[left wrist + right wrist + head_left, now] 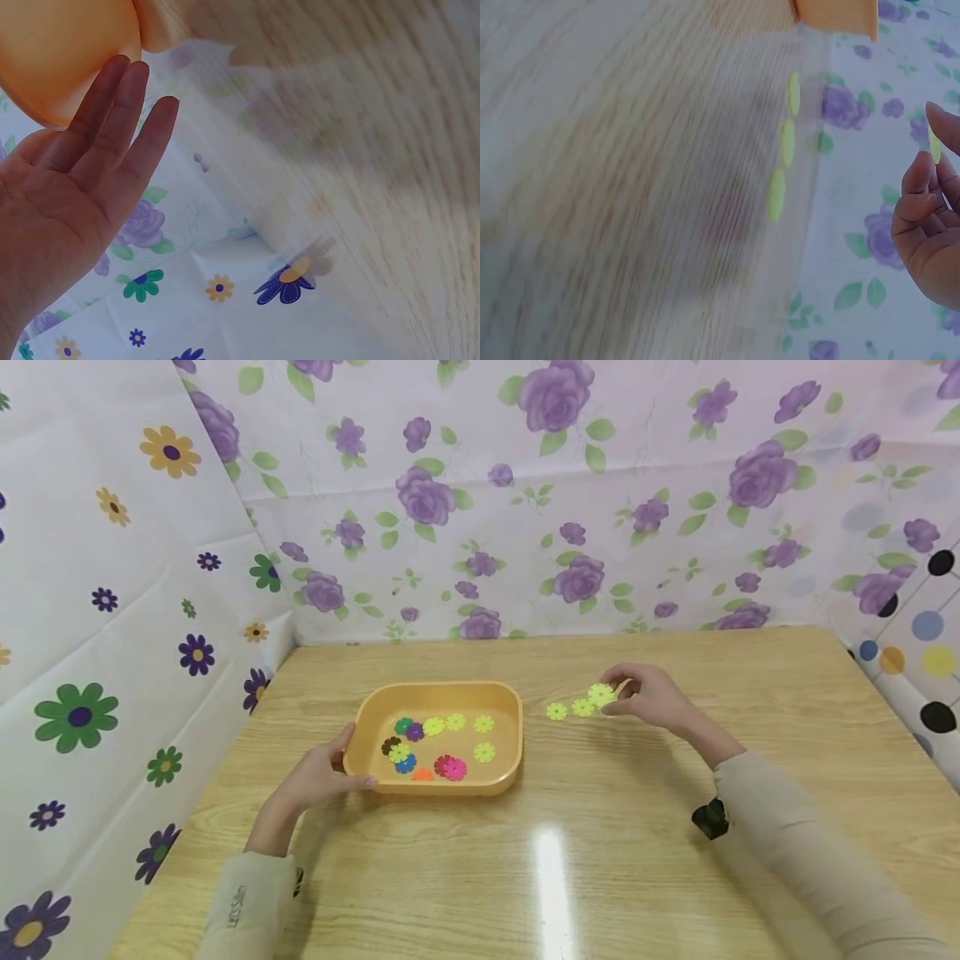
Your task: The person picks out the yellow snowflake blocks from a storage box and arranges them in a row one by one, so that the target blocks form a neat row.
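Observation:
My left hand (318,774) rests at the left front corner of an orange plastic tray (450,787). The thumb lies along the front rim; in the left wrist view several nearly straight fingers (105,135) touch the tray's outer wall. Right of the tray, my right hand (648,696) pinches a yellow-green notched plastic disc (601,694) between thumb and fingertips, above the table. The right wrist view shows this disc (934,146) edge-on. Below it, yellow-green discs (557,712) lie in a row on the table; the held disc partly covers the nearest one.
Inside the tray are several notched discs, among them yellow-green (484,752), pink (454,768), blue (406,763), green and purple ones. Flowered cloth (427,560) hangs behind the wooden table (450,877) and along its left side. Dark straps show near both sleeves.

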A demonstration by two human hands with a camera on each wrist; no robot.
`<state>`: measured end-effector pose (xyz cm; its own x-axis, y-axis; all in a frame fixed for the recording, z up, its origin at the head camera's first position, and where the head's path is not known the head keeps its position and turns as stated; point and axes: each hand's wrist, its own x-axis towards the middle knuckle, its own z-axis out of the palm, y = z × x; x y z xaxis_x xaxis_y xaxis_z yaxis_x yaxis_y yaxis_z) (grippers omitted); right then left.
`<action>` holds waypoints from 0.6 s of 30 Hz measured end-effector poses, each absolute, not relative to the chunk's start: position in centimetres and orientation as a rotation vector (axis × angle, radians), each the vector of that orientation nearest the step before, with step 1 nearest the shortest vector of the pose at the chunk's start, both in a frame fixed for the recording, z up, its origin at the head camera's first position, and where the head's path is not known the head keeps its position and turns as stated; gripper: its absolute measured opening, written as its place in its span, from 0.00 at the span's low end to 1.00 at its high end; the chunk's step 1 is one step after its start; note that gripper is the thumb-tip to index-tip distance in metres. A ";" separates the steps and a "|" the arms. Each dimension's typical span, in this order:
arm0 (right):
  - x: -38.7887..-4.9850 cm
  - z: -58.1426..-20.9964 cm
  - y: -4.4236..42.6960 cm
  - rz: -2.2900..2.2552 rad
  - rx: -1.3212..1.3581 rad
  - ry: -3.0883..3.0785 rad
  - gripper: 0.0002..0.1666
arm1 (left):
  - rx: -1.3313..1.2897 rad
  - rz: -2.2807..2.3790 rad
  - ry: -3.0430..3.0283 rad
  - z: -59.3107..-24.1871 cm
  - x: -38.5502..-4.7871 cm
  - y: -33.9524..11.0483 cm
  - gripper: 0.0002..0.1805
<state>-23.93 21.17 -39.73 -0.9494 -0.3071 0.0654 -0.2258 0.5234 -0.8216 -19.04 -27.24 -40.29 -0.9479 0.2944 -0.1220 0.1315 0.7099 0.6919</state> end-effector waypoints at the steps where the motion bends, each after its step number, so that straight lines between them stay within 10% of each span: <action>1: -24.0 -39.7 21.5 -1.412 -0.457 2.665 0.23 | 0.345 1.066 2.694 -40.3 -19.0 -27.2 0.57; 18: -24.7 -40.8 25.4 -1.318 -0.388 2.679 0.22 | 0.362 1.069 2.690 -40.2 -19.0 -27.2 0.57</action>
